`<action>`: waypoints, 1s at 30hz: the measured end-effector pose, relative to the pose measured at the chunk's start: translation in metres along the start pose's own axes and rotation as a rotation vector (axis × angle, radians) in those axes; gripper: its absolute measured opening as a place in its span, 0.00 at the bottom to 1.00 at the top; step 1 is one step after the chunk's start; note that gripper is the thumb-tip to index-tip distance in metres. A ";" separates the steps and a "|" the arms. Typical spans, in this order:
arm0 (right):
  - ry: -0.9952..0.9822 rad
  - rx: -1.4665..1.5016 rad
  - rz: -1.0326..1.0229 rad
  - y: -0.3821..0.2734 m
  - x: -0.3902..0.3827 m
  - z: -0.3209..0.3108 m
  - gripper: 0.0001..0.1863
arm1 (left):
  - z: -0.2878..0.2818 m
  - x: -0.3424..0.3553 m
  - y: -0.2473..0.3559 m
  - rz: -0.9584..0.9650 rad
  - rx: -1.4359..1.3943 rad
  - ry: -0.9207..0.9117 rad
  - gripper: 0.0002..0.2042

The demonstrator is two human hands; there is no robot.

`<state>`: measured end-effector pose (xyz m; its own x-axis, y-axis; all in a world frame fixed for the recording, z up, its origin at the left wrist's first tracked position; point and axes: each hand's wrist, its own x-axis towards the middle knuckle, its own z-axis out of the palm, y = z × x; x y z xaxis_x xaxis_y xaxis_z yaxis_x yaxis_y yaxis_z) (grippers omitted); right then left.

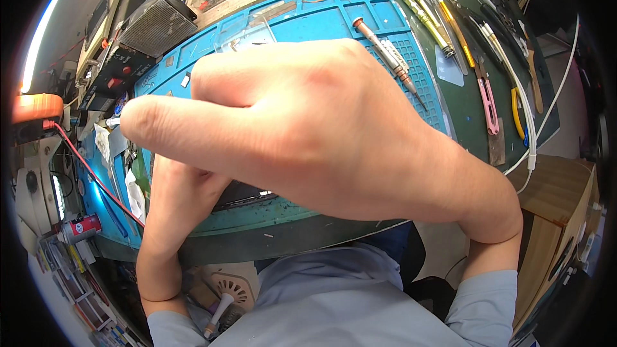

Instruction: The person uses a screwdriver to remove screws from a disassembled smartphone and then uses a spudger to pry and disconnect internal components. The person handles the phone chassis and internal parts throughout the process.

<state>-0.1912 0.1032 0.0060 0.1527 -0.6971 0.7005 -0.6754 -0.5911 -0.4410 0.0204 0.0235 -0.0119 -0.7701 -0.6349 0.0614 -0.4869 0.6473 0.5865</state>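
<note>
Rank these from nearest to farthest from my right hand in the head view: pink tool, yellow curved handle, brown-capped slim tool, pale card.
Outward from the right hand in the head view:
1. Brown-capped slim tool, on the blue mat
2. Pale card, right of the mat
3. Pink tool, farther right
4. Yellow curved handle, rightmost of the four

Likely an electronics workshop: compartmented blue mat, screwdriver, pink-handled tool, green bench.

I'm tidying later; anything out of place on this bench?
Slightly: a tiny pale scrap lies alone on the dark green surface near the front edge, like stray debris. The right hand hides much behind it.
</note>
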 end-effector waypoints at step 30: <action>0.022 0.114 0.011 0.006 -0.004 0.009 0.20 | -0.004 0.003 0.003 0.077 0.058 -0.009 0.17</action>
<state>-0.1893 0.0983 -0.0047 0.1287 -0.6954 0.7070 -0.5903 -0.6266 -0.5088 0.0183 0.0221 -0.0063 -0.8097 -0.5786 0.0977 -0.4487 0.7178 0.5323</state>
